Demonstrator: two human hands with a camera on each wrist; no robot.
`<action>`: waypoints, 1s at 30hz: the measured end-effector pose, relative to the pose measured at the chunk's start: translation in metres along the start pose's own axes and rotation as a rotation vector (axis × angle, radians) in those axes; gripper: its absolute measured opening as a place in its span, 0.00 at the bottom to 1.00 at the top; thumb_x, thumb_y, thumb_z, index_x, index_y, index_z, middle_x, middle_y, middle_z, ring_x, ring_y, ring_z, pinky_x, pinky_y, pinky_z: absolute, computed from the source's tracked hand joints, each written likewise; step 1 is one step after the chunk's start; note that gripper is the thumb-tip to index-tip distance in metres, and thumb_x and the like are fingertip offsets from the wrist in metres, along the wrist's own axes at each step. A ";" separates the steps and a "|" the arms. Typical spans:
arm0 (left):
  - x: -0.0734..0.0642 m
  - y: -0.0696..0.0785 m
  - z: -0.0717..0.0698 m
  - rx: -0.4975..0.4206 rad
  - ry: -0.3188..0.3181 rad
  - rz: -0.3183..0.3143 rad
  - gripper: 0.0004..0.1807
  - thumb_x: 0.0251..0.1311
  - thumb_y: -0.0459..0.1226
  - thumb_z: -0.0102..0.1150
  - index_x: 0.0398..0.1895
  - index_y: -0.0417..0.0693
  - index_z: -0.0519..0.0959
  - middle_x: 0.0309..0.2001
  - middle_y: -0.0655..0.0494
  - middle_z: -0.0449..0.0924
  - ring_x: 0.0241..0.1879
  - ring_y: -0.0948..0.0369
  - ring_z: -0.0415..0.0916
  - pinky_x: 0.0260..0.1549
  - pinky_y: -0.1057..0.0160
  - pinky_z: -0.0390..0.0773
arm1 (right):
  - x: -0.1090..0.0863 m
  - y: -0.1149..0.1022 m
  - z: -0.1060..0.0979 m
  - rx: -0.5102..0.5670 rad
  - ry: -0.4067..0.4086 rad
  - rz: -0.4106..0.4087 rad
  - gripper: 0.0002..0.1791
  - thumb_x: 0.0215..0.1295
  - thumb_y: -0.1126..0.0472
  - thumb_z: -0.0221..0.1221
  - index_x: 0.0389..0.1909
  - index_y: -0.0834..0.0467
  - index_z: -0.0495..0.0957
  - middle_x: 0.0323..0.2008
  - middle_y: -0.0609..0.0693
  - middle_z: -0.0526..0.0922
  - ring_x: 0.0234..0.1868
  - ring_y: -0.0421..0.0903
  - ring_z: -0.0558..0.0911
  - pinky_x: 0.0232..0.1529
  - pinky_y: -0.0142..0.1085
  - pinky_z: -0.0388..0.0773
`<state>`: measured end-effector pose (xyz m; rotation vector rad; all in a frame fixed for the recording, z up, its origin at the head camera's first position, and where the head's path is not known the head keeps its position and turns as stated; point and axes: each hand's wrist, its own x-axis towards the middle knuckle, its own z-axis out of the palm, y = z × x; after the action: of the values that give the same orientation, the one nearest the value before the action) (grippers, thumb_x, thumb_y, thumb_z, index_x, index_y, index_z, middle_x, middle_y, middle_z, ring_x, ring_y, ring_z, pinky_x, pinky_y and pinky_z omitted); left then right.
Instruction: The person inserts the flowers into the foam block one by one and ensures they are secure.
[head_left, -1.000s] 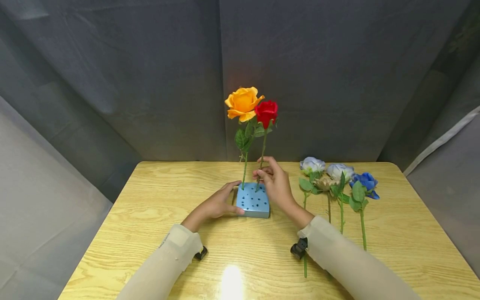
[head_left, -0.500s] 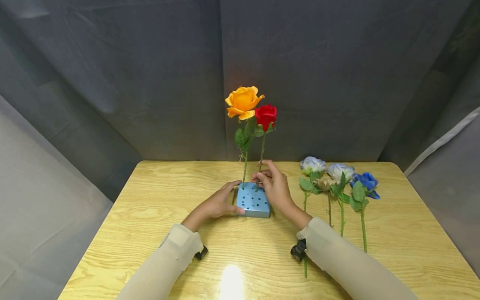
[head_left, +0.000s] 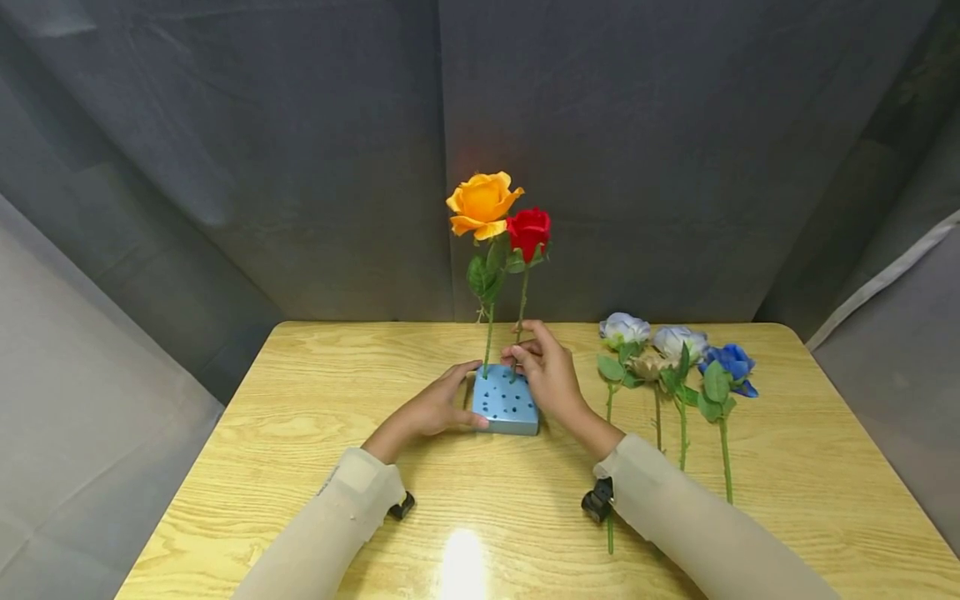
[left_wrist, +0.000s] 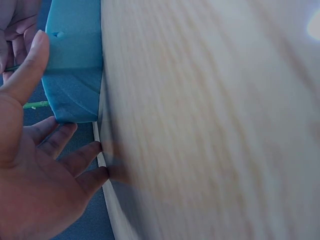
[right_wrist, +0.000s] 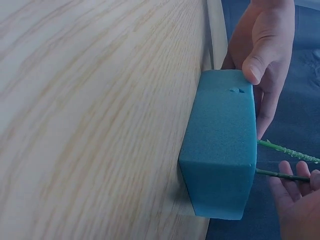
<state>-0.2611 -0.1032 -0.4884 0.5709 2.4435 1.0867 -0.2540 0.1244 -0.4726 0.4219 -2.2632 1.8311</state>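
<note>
Right hand (head_left: 551, 373) low on the job: thumb and fingers pinch the thin dark-green stem (head_left: 522, 300) of a red artificial rose (head_left: 528, 232), just above a pale-blue foam block (head_left: 506, 403) dotted with dark holes. The stem's foot is at a hole near the far edge, beside an orange artificial rose (head_left: 483, 202) already standing upright. Left hand (head_left: 431, 408) clasps the block, thumb in front, fingers at its left side. Planting the red rose looks like the step in hand; next, I'd judge, a straight, steady push with the block held firm. How deep the stem sits, I can't tell.

The right wrist view gives a small notch (right_wrist: 236, 90) in the front wall; the left wrist view, a curved crease (left_wrist: 77, 95) on the left side. Only the head view has the blooms, including a blue fabric flower (head_left: 729, 367) lying on the pale wooden table (head_left: 322, 375).
</note>
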 end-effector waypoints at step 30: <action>0.001 -0.001 0.000 0.000 -0.015 -0.016 0.60 0.53 0.51 0.79 0.84 0.57 0.50 0.81 0.46 0.51 0.79 0.46 0.51 0.74 0.41 0.57 | -0.010 -0.013 -0.027 -0.034 -0.009 0.077 0.28 0.74 0.66 0.62 0.71 0.58 0.67 0.54 0.66 0.84 0.54 0.58 0.86 0.53 0.41 0.84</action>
<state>-0.2621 -0.1029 -0.4894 0.5563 2.4308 1.0720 -0.2408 0.1493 -0.4582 0.3421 -2.3438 1.8275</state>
